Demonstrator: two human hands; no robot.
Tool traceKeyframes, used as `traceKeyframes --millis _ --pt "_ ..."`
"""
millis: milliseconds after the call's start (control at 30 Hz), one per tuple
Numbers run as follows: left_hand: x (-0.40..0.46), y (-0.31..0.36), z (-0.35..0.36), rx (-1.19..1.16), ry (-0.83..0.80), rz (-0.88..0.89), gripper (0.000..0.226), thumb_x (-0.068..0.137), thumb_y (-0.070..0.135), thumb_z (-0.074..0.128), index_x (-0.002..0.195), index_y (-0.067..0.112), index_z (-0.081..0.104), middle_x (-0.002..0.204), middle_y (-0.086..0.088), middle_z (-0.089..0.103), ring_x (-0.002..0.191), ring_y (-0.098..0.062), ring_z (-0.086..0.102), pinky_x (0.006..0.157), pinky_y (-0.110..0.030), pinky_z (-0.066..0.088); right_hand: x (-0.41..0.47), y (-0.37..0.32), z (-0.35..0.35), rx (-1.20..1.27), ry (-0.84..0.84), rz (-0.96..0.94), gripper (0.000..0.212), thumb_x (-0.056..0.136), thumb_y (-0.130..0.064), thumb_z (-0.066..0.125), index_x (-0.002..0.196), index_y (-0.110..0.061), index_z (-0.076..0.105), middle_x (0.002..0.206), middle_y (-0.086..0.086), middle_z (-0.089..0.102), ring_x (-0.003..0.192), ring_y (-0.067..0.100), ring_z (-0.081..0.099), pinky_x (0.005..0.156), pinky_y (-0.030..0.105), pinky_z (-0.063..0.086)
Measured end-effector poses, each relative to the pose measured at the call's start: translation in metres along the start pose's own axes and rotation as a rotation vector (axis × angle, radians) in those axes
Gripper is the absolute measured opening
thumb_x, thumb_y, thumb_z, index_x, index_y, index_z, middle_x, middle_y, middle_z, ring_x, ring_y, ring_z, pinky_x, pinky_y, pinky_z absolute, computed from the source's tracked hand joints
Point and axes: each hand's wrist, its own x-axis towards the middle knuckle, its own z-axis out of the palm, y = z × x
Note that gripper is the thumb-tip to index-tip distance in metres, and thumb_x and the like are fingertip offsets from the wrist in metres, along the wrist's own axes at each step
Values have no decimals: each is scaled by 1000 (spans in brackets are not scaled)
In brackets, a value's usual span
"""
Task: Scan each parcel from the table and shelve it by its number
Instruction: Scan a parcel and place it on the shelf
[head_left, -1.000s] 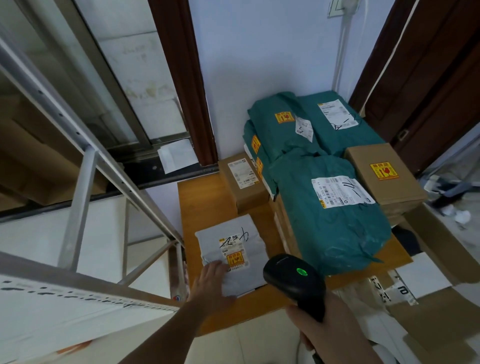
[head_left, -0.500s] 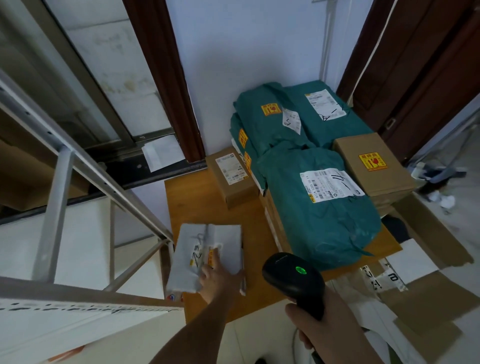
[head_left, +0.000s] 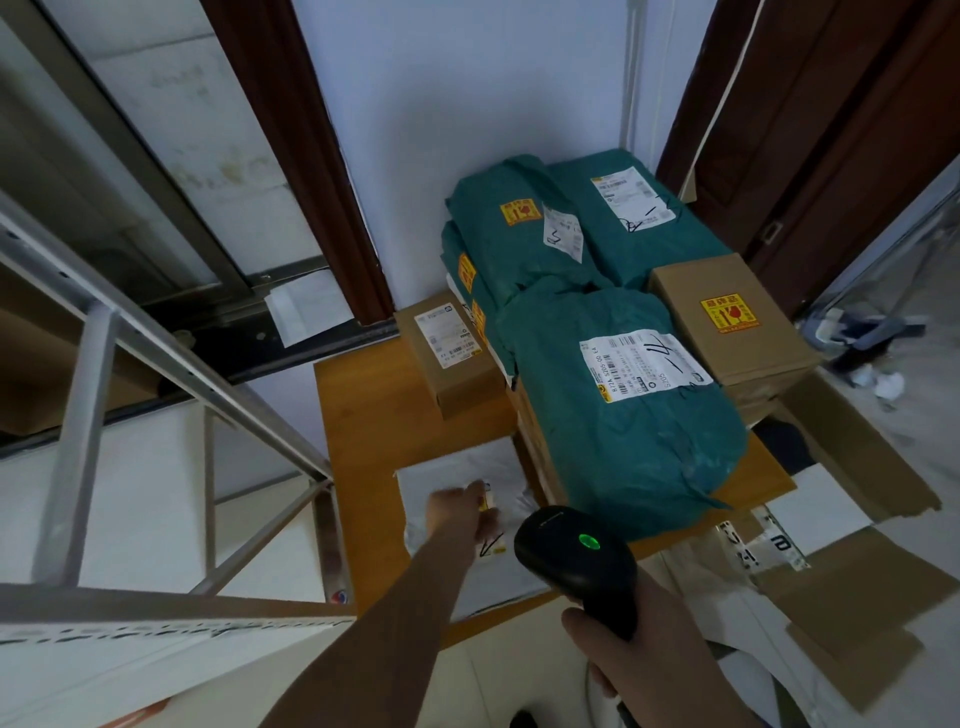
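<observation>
A flat white parcel lies on the near part of the wooden table. Its label with a handwritten mark faces up. My left hand, blurred by motion, rests on top of the parcel beside that label. My right hand grips a black handheld scanner with a green light lit, its head just right of the parcel. Three green bagged parcels and brown boxes fill the table's far and right side.
A grey metal shelf frame stands at the left, its post close to the table's left edge. Flattened cardboard and papers lie on the floor at the right. A brown door is behind the pile.
The white parcel, lifted and folded at the table's left edge half a second ago, now lies flat on the table again. My left hand lies on top of it. The scanner has barely moved.
</observation>
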Motion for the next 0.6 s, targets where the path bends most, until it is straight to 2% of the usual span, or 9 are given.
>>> traceKeyframes --millis 33,100,167,200,267,367,467,567,600 --pt "3 1 -9 86 70 69 29 95 26 78 114 8 65 89 -6 70 68 -21 70 66 -37 64 1 0 0 1 2 2 30 82 -10 71 101 -30 58 47 0 62 41 8 59 47 20 46" --pt "16 -10 -31 326 187 207 53 87 39 84 127 15 56 113 -5 65 98 -22 65 89 -41 58 2 -1 0 -6 -1 3 28 82 -11 71 100 -29 57 47 -1 62 41 8 59 47 20 46" --pt "28 -26 -49 487 246 163 85 79 51 87 142 16 43 134 -9 53 124 -30 55 103 -45 49 4 -2 1 -20 -8 7 28 82 -11 71 100 -27 57 46 -3 62 41 6 59 47 18 46" --pt "36 -34 -55 482 227 85 97 75 55 89 146 13 38 138 -11 52 129 -34 53 106 -47 49 5 -2 1 -23 -13 8 27 83 -10 71 100 -26 56 46 -3 62 41 6 59 47 17 46" --pt "49 -45 -58 258 137 -80 102 73 52 91 145 5 37 139 -17 57 125 -39 59 103 -53 53 5 -4 2 -36 -16 4 27 83 -11 70 100 -26 56 46 -2 62 41 5 59 47 16 45" --pt "51 -45 -56 -29 59 -175 81 79 40 91 136 -2 51 134 -24 64 118 -42 66 92 -48 57 4 -4 5 -39 -10 -12 26 82 -10 70 98 -26 58 45 -3 61 40 5 58 46 15 44" --pt "49 -45 -52 -206 -82 -207 74 76 52 88 123 2 63 121 -23 71 100 -40 72 93 -55 60 2 -4 8 -34 -20 -22 27 82 -8 70 98 -27 58 43 -4 59 39 4 56 45 15 43" --pt "45 -43 -55 -345 -173 -196 78 68 63 88 118 7 66 109 -21 77 92 -40 77 79 -54 64 -3 -7 10 -36 -30 -31 28 83 -8 69 98 -28 57 44 -4 60 39 4 57 45 16 44" --pt "45 -43 -56 -358 -183 -185 83 62 63 89 118 7 67 107 -21 77 91 -40 78 79 -55 64 -4 -8 11 -33 -33 -32 28 84 -7 69 98 -27 57 44 -3 60 38 4 56 44 16 44"
